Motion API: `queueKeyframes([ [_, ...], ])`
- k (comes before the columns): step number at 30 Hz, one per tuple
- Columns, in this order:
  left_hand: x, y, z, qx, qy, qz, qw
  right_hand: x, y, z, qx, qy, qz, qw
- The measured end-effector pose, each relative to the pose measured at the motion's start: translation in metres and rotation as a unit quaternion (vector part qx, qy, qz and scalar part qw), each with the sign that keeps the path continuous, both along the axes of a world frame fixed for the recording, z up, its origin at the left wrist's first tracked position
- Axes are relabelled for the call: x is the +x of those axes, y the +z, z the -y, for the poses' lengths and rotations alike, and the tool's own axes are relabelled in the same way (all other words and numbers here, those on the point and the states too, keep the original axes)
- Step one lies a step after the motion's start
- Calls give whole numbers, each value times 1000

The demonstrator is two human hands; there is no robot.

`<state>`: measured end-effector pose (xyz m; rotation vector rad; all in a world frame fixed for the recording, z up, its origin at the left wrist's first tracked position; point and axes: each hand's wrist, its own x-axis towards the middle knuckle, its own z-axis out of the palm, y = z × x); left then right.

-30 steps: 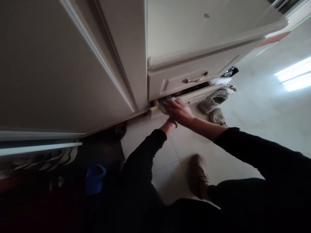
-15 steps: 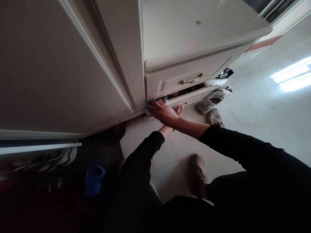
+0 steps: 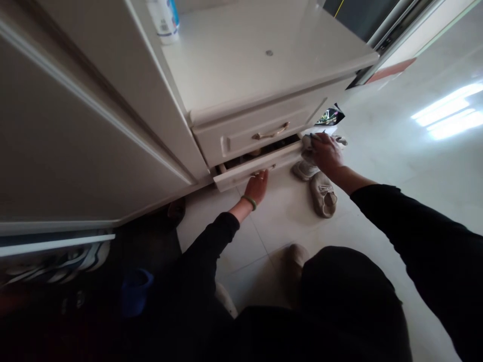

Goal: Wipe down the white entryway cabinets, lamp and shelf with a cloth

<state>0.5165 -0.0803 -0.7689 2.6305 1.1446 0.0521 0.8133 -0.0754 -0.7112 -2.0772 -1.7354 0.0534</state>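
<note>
My left hand (image 3: 257,185), with a green bangle at the wrist, has its fingers hooked on the handle (image 3: 272,167) of the lower drawer (image 3: 241,173), which is pulled partway out. Over the drawer's right end, my right hand (image 3: 327,153) is closed on a pale, crumpled, cloth-like piece (image 3: 307,142); its exact kind is hard to make out. Inside the drawer it is dark, with a few small things barely visible. Above it, the upper drawer (image 3: 237,138) with a brass handle (image 3: 270,131) is pushed in.
Several beige shoes (image 3: 323,195) lie on the tiled floor right of the drawer. A white bottle (image 3: 164,22) stands on the cabinet top (image 3: 226,60). Tall cabinet doors (image 3: 86,125) rise at left. Lower left, a blue bucket-like container (image 3: 136,291) sits in shadow near shelved shoes (image 3: 75,261).
My right hand has moved from the drawer's left end to its right end. My left hand stays at the handle. The view has shifted, bringing the white bottle into sight.
</note>
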Motion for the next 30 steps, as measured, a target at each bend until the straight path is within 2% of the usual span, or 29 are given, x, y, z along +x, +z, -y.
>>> queueKeyframes([
  [3,1,2,-2,-3,9,-10,1000,19,4,-4,-16,-48,-25,998],
  [6,2,9,-4,-10,22,-27,999,37,8,2,-96,-167,-70,979],
  [8,3,12,-4,-16,32,-41,999,46,10,9,-120,-237,-84,960],
  [11,4,15,-1,-21,44,-52,997,40,10,16,-26,-270,-94,958],
  [14,4,14,2,-20,48,-42,998,10,3,6,105,-189,-99,971],
  [16,2,13,3,-22,57,-28,998,-13,-8,-8,126,-119,-86,981],
  [18,1,13,2,-28,71,-20,997,-30,-25,-23,114,-78,-71,988],
  [20,1,14,-2,-32,80,-17,996,-34,-43,-35,115,-54,-67,990],
  [22,1,15,-7,-33,79,-11,996,-24,-59,-44,137,-51,-94,985],
  [24,0,17,-11,-28,77,-3,997,-6,-71,-50,151,-100,-180,967],
  [28,-1,21,-15,2,96,-19,995,24,-92,-50,125,-277,-344,889],
  [30,-2,23,-16,17,100,-36,994,19,-104,-45,155,-281,-360,876],
])
